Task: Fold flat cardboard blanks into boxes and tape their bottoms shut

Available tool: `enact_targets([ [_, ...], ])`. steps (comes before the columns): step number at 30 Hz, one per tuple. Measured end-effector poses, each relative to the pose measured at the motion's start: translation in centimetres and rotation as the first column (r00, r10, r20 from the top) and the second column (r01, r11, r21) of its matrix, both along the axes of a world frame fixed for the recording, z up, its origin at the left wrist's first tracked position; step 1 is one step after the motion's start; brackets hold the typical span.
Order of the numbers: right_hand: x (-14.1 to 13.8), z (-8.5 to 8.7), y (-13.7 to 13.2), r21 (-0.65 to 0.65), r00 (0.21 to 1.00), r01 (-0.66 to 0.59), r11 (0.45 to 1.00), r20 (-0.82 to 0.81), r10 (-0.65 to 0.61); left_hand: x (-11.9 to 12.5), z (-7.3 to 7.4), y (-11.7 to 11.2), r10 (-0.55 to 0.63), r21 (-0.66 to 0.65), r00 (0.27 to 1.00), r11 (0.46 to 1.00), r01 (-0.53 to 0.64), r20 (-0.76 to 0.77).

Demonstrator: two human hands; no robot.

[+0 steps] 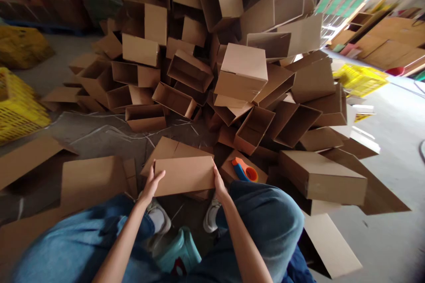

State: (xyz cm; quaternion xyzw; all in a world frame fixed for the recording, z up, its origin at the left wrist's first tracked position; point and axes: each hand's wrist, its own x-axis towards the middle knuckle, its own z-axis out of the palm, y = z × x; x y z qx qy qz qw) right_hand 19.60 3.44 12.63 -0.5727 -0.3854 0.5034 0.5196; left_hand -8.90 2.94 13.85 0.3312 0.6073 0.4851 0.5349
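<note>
Smooth brown cardboard carton (184, 177), oblong, flat-faced, between the hands above another cardboard piece (168, 148). Left hand (149, 187) pinches its left end, thumb on top; right hand (219, 185) presses its right end. Right of carton: orange-and-blue plastic tape dispenser (245, 170). Beyond carton: heaped open boxes (191, 70) crowd the floor (83, 123). Far left of carton: yellow slatted crate (23, 108).

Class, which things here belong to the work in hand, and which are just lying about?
Belonging:
carton, held by the left hand and right hand
box pile, probably
orange-and-blue tape dispenser, apparently

Lying about, seemingly:
left yellow crate
right yellow crate
</note>
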Motion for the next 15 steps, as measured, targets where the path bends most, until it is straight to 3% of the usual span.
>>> enact_targets([
  [5,0.16,-0.5,0.41,-0.041,0.998,-0.002,0.999,-0.059,-0.001,0.18,0.63,-0.03,-0.009,-0.022,1.0,1.0,0.009,0.004],
  [15,-0.45,-0.75,0.29,-0.028,0.999,0.023,0.999,-0.034,-0.024,-0.2,0.13,-0.2,-0.046,0.035,0.998,0.998,0.047,-0.039],
])
